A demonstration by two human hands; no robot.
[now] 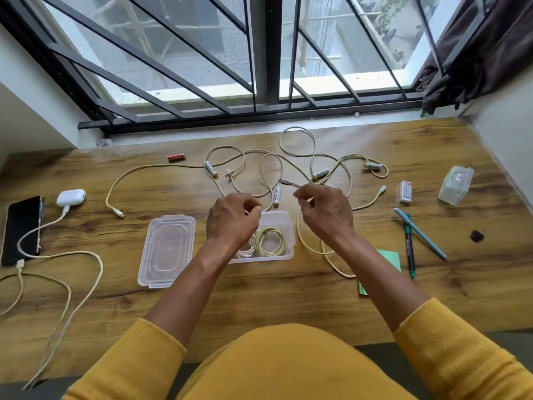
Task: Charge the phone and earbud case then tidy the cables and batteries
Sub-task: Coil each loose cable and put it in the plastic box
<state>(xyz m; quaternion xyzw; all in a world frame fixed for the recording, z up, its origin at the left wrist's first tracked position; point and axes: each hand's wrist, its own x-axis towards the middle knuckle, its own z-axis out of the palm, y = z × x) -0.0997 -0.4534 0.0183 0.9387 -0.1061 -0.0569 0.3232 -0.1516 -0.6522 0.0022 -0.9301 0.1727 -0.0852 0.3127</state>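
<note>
**Both hands on a cable above the open box**

Head view: left hand (232, 217) and right hand (323, 210) are raised over the wooden table (259, 298), fingers curled, each pinching a stretch of pale yellow cable (305, 238). That cable hangs from the right hand and loops down onto the table right of the clear box (290, 238). Box is open, two coiled cables (269, 241) already inside. Its lid (167, 251) lies flat just left of it.

Phone (21, 229) sits at the far left, cable plugged into its near end. White earbud case (71, 197) is just beside the phone's top right corner, also plugged in.

More loose cables (297, 157) lie tangled behind the hands. White batteries are scattered among them: (210, 168), (277, 196), (320, 174), (372, 166). Red battery (176, 157) lies apart, back left.

Right side: two pens (415, 235) crossed, green paper (389, 258) partly under the right forearm, small white pack (405, 192), clear plastic case (455, 184).
</note>
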